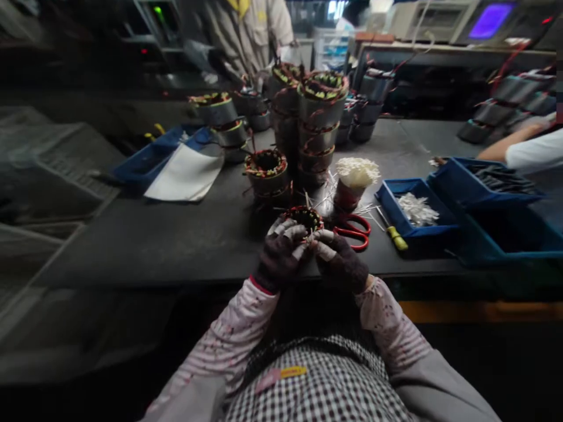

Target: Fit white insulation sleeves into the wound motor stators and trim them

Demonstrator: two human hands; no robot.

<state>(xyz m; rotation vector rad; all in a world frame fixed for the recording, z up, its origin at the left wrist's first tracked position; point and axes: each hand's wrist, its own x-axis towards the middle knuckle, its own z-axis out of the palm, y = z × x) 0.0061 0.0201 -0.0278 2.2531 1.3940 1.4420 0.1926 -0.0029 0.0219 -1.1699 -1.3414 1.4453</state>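
A motor stator [307, 217] with wound copper wires stands at the table's front, right before me. My left hand [281, 252], in a dark glove with white-wrapped fingertips, is closed at the stator's near left rim. Opposite it, my right hand [338, 258] pinches at the near right rim, its fingertips almost meeting the left ones. Whatever lies between the fingertips is too small to make out; it may be wire ends. Red-handled scissors [358, 231] lie just beyond my right hand. Behind the stator stands another stator [265, 167] with its windings showing on top.
Tall stacks of stators [323, 111] rise mid-table. A cup of white sticks [352, 181], a yellow-handled screwdriver [397, 238] and a blue bin of white pieces [417, 205] stand to the right. Paper [185, 173] lies left. A co-worker [246, 35] stands opposite; another person's arm [519, 143] reaches in.
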